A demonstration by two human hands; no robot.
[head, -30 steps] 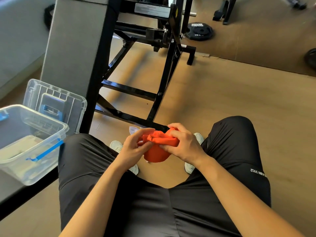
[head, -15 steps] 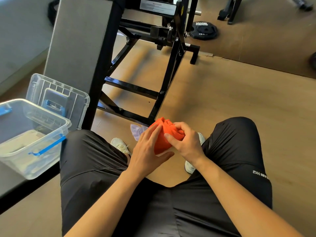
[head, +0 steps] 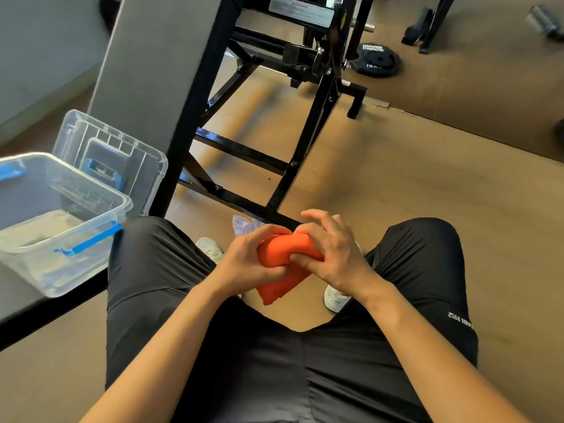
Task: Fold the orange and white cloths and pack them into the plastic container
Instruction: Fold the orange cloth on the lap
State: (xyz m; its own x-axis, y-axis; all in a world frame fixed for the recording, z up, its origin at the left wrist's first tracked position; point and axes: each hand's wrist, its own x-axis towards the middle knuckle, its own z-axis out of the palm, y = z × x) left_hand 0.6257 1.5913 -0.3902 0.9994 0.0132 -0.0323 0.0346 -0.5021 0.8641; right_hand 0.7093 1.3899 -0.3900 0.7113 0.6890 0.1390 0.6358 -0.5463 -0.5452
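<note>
The orange cloth point(head: 282, 254) is bunched into a thick fold between my knees, with one end hanging down. My left hand point(head: 244, 264) grips its left side and my right hand point(head: 332, 254) pinches its right side with thumb and fingers. A pale white cloth point(head: 242, 227) peeks out just behind my left hand; where it rests is hidden. The clear plastic container point(head: 91, 184) with blue clips stands on a grey bench at my left, with something pale lying in its bottom.
The container's clear lid point(head: 122, 154) leans behind it against a grey padded bench back point(head: 152, 65). A black steel machine frame point(head: 293, 166) stands straight ahead on the wooden floor. A weight plate point(head: 377, 61) lies farther back. My white shoes point(head: 335, 300) are below the cloth.
The cloth has gone from a round bunch to a flatter folded wad with one end hanging. My left hand slid from over it to its left side; my right fingers lifted.
</note>
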